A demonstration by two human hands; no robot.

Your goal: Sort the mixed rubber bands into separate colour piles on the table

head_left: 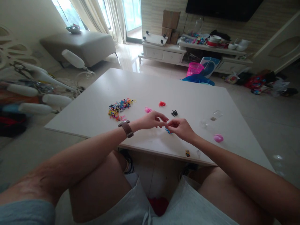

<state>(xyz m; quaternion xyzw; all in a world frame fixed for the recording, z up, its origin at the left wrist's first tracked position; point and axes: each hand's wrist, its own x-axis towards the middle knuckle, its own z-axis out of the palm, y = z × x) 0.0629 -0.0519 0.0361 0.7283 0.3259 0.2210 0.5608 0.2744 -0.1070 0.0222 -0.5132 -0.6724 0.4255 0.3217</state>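
My left hand (154, 120), wearing a brown-strapped watch (127, 128), reaches over the table with its fingers loosely stretched and a gap between them. Its fingertips meet those of my right hand (181, 127), which is closed in a pinch; whatever it pinches is too small to make out. Partly under the right fingers is a small blue pile (168, 130) of what look like elastic bands. Similar piles lie close by: pink (148, 109), red (162, 104) and black (174, 113). Further left spreads a larger mixed-colour heap of bands (120, 107).
The white table (140, 84) also carries a clear plastic container (216, 115), a pink lump-like item (218, 138), a small yellow figure (187, 153) and a clear small piece (198, 153) near the front edge. A lamp with white shades (73, 58) stands left; a pink basket (195, 68) is beyond.
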